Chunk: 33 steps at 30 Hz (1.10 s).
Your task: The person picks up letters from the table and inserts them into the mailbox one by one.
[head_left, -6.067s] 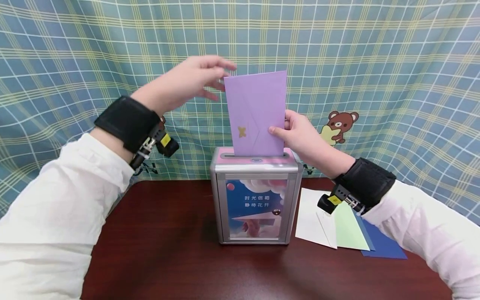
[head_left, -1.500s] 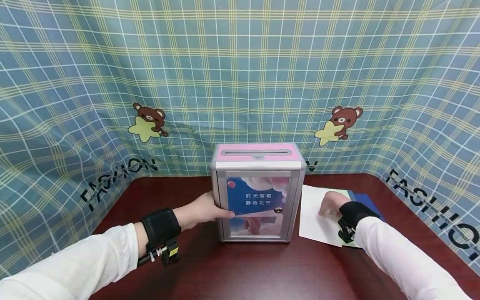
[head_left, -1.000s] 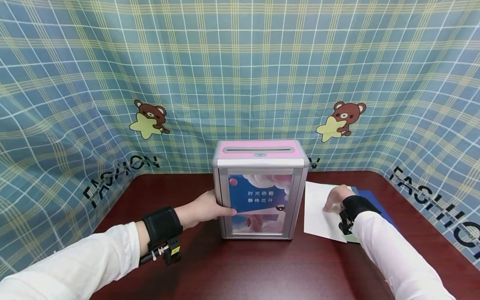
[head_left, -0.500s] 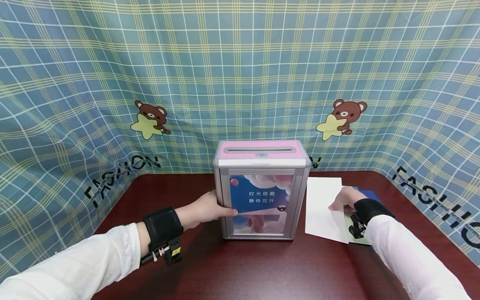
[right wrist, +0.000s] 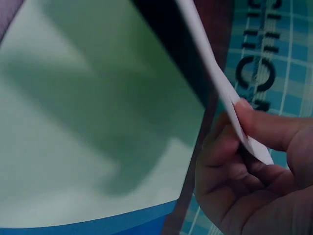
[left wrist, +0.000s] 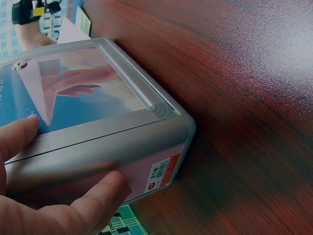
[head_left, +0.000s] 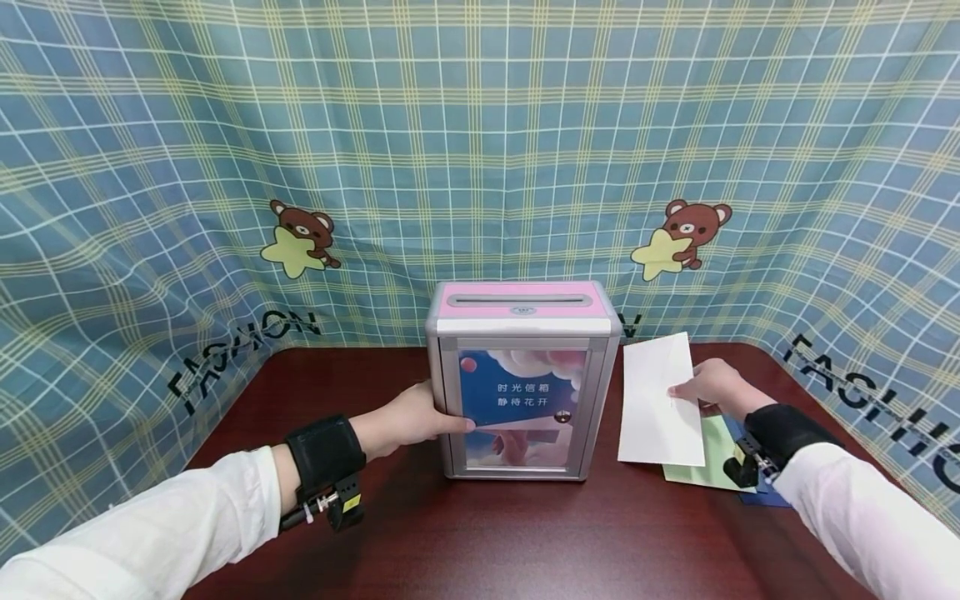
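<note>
A silver and pink letter box with a slot on top and a picture panel on its front stands upright mid-table. My left hand holds the box by its left side, thumb on the front and fingers along the side panel; the left wrist view shows a finger on that panel. Right of the box, my right hand pinches a white envelope by its right edge between thumb and curled fingers. The envelope is lifted and tilted above a pale green envelope, whose upper part it covers in the head view.
Blue envelopes lie under the green one at the right on the dark red wooden table. A plaid curtain printed with bears closes off the back and sides.
Earlier the right hand held a purple envelope in the slot; that is out of sight now. Since then it has picked up the white envelope. The left hand came down to the box's side.
</note>
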### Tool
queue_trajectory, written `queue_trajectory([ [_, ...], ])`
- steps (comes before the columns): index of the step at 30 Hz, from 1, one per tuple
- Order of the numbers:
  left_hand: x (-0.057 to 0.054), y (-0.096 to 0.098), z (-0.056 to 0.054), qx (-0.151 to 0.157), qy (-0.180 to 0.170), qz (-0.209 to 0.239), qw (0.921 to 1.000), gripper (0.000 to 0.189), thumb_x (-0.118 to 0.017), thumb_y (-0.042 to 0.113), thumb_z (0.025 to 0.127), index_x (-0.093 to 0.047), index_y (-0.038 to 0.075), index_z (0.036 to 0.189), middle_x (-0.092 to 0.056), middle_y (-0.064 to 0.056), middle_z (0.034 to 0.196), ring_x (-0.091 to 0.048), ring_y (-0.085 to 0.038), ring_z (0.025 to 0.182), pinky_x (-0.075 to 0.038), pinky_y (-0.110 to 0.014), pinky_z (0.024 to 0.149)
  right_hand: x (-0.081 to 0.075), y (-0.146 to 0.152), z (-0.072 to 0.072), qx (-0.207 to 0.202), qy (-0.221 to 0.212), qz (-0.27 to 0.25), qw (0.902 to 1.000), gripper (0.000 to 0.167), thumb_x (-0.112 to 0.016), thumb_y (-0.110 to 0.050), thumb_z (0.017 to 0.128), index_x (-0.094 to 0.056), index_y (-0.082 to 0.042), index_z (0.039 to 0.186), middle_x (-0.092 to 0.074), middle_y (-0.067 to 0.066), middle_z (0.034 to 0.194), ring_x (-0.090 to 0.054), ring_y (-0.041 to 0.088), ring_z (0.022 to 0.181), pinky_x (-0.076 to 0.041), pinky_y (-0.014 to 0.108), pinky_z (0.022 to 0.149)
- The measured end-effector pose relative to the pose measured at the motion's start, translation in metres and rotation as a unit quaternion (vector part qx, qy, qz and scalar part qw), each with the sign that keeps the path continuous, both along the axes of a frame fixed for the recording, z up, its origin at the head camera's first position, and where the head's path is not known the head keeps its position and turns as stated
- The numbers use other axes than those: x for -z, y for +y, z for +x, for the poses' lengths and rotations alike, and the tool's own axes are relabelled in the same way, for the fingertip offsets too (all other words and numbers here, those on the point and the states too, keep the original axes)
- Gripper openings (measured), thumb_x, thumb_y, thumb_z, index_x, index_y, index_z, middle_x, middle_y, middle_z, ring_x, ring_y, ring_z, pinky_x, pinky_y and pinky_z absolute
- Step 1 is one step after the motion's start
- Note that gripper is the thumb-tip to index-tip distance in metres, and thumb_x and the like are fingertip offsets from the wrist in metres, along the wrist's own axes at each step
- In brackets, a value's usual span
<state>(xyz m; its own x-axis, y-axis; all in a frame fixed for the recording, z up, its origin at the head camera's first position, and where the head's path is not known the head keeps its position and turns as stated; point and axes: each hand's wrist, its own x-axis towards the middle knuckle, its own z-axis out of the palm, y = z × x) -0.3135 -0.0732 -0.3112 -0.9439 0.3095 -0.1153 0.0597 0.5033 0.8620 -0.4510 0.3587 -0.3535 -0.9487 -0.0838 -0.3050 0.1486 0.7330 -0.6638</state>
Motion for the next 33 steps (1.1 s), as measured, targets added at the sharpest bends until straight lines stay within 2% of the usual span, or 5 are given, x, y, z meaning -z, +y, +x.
queue_trajectory([
  [7, 0.001, -0.001, -0.001, -0.015, -0.013, -0.01, 0.9998, 0.062, -0.074, 0.019, 0.082, -0.047, 0.013, 0.138, -0.06, -0.012, 0.127, -0.061, -0.026, 0.11, -0.053, -0.047, 0.083, -0.022, -0.008, 0.016, -0.038, 0.068, -0.006, 0.9969, 0.051, -0.064, -0.022, 0.09, -0.049, 0.016, 0.12, -0.064, 0.02, 0.094, -0.064, 0.016, 0.074, -0.056, 0.036, 0.068],
  [16, -0.002, -0.003, -0.003, -0.019, -0.008, -0.031, 0.9993, 0.054, -0.077, 0.018, 0.078, -0.057, 0.007, 0.127, -0.067, -0.011, 0.113, -0.066, -0.022, 0.095, -0.055, -0.042, 0.076, -0.072, -0.03, 0.036, -0.057, 0.155, 0.037, 0.9856, 0.051, -0.058, -0.03, 0.094, -0.048, 0.013, 0.118, -0.059, 0.026, 0.1, -0.058, 0.021, 0.071, -0.051, 0.033, 0.058],
  [24, -0.004, -0.004, -0.004, -0.019, -0.003, -0.036, 0.9992, 0.054, -0.078, 0.017, 0.075, -0.058, 0.006, 0.125, -0.068, -0.012, 0.109, -0.067, -0.022, 0.092, -0.056, -0.042, 0.073, -0.116, -0.042, 0.05, -0.043, 0.251, 0.011, 0.967, 0.053, -0.049, -0.033, 0.098, -0.044, 0.012, 0.127, -0.054, 0.034, 0.115, -0.058, 0.036, 0.094, -0.05, 0.031, 0.064],
  [28, -0.005, -0.004, -0.003, -0.014, 0.0, -0.041, 0.9991, 0.055, -0.078, 0.016, 0.076, -0.057, 0.005, 0.125, -0.068, -0.013, 0.111, -0.067, -0.023, 0.093, -0.056, -0.042, 0.072, -0.137, -0.045, 0.057, -0.019, 0.278, -0.042, 0.9595, 0.053, -0.047, -0.035, 0.098, -0.042, 0.008, 0.129, -0.057, 0.025, 0.111, -0.058, 0.017, 0.087, -0.049, 0.023, 0.064],
  [33, -0.006, -0.005, -0.003, -0.015, -0.003, -0.042, 0.999, 0.055, -0.078, 0.016, 0.076, -0.057, 0.006, 0.125, -0.068, -0.012, 0.11, -0.067, -0.022, 0.093, -0.056, -0.042, 0.072, -0.168, -0.052, 0.067, 0.003, 0.302, -0.103, 0.9477, 0.054, -0.051, -0.038, 0.095, -0.042, 0.004, 0.128, -0.061, -0.007, 0.09, -0.055, 0.0, 0.082, -0.049, 0.017, 0.066],
])
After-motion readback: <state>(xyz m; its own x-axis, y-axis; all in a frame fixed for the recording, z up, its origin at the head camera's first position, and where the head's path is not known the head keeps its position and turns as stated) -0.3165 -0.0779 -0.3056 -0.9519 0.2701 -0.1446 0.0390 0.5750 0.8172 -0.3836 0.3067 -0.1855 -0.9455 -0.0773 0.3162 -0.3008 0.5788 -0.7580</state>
